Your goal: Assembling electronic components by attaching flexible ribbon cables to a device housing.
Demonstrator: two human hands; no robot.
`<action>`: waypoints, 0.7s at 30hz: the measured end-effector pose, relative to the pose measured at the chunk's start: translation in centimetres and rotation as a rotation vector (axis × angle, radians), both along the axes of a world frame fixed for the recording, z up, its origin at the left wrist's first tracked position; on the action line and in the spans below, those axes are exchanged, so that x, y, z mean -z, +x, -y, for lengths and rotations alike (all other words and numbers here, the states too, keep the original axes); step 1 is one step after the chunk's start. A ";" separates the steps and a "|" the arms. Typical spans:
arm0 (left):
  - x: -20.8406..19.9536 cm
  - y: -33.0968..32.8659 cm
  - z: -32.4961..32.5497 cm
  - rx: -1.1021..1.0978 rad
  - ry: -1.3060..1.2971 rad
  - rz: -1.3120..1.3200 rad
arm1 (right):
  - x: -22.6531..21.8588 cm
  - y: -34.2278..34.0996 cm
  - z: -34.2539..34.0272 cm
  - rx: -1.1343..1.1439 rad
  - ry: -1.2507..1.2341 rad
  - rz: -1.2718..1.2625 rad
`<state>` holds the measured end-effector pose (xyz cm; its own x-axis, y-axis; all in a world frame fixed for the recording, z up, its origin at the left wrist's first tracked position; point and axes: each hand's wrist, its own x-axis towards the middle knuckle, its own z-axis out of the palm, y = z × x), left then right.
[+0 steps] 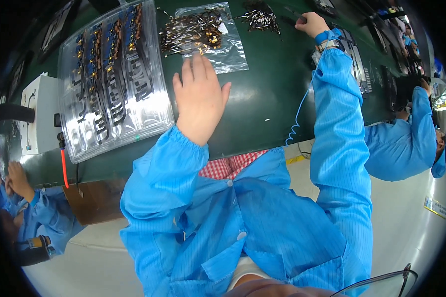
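Observation:
My left hand lies flat with its fingers spread, palm down. Its fingertips reach the near edge of a heap of small black and gold cable parts, which is spread over a clear plastic bag. Farther right, my right hand pinches a thin dark tool, too small to make out exactly. A smaller pile of dark and silvery parts lies left of that tool. To the left of my left hand, a clear plastic tray carries rows of short black cables with blue and gold ends.
A coiled blue cord runs from my right wrist band to the table edge. Dark flat pieces lie beyond my right forearm. A white box stands left of the tray. Co-workers in blue sit at left and right.

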<state>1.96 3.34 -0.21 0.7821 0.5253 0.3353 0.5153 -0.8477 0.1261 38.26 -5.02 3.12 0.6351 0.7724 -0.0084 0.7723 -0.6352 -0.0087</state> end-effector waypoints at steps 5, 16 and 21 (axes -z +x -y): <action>0.1 -0.2 -0.1 -0.019 0.000 -0.013 | 0.6 0.3 -1.1 -0.025 -0.020 -0.023; 0.2 -0.6 -0.1 -0.019 0.024 -0.022 | -4.2 -13.7 1.1 -0.642 0.021 -0.153; 0.1 0.1 0.0 -0.008 0.011 -0.030 | -1.8 -16.2 3.9 -0.650 -0.066 -0.095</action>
<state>2.03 3.29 -0.28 0.7875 0.5284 0.3171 0.5259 -0.8445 0.1013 22.10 -8.87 4.95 0.0333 0.9943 -0.1017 0.9965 -0.0408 -0.0728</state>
